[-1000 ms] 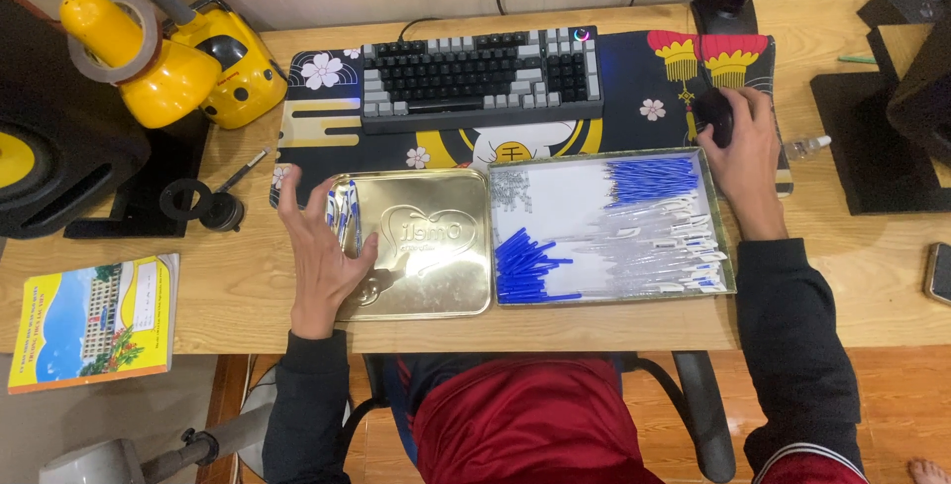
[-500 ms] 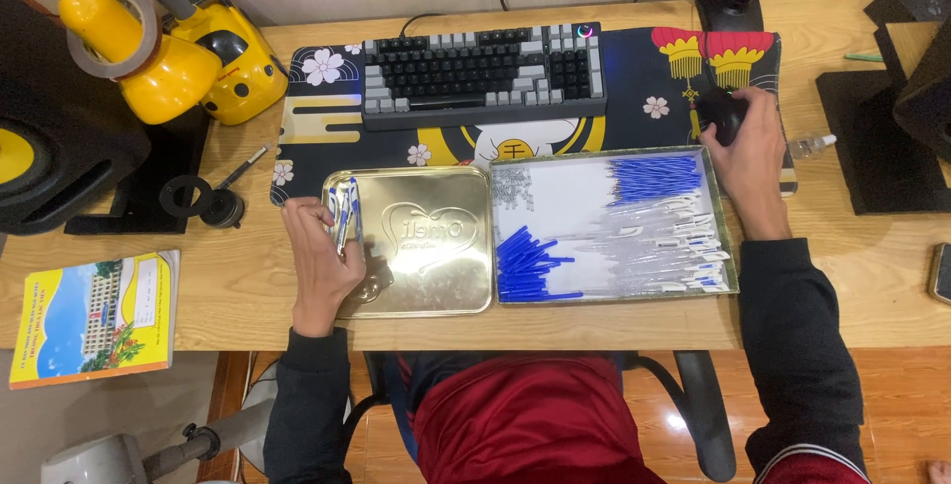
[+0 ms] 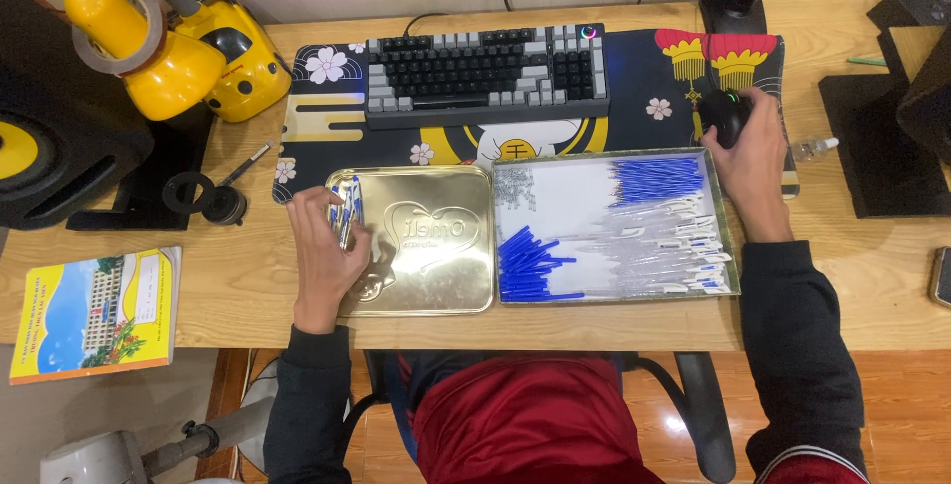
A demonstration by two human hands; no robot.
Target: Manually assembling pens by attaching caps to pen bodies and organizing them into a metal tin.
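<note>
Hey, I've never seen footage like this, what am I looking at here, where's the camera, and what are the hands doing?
There is no machine here: a person sits at a wooden desk, and the single camera is worn on their head, looking straight down at their own two hands.

The left hand holds a small bundle of blue-and-white pens over a gold tin lid. The right hand rests on a black computer mouse.

Beside the lid lies an open tin tray with sorted pen parts: blue caps, blue refills and clear barrels.

Behind them a keyboard sits on a patterned desk mat. At the left are a yellow lamp with a tape roll and a booklet.
</note>
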